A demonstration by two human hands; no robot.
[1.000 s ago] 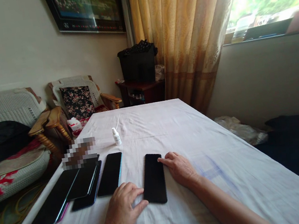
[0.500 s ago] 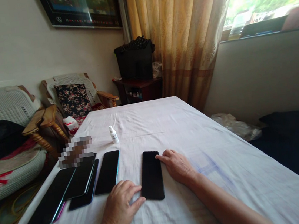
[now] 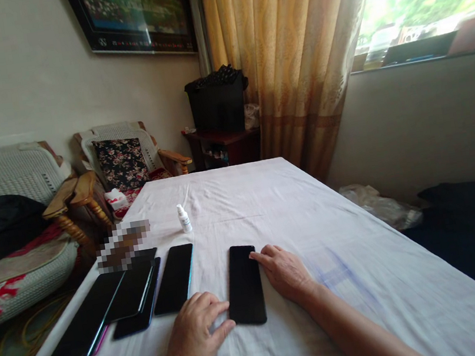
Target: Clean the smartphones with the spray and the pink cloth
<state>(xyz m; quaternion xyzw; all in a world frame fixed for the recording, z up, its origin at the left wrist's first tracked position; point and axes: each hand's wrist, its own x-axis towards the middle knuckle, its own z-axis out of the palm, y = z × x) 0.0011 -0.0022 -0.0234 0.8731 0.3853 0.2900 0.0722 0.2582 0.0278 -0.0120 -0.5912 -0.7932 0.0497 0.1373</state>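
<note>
A black smartphone (image 3: 244,287) lies flat on the white-clothed table, its dark screen facing up. My left hand (image 3: 198,329) has thumb and forefinger against its lower left edge, the other fingers curled on the cloth. At the upper right edge, the fingertips of my right hand (image 3: 283,271) press on the phone, the other fingers bent together. Between them, the two hands hold the phone by its sides. Left of my left hand lies another phone (image 3: 175,279) with a blue edge. Farther left, several dark phones (image 3: 89,322) overlap in a pile.
A small white spray bottle (image 3: 184,218) stands behind the phones. A blurred-out brown item (image 3: 123,247) lies at the table's left edge. Blue marks show on the tablecloth (image 3: 345,272) at right. Wicker armchairs (image 3: 121,159) stand left, and a gold curtain (image 3: 287,63) hangs behind.
The whole scene sits slightly lower and farther right in view, as from a small head movement. Both hands keep their places on the phone.
</note>
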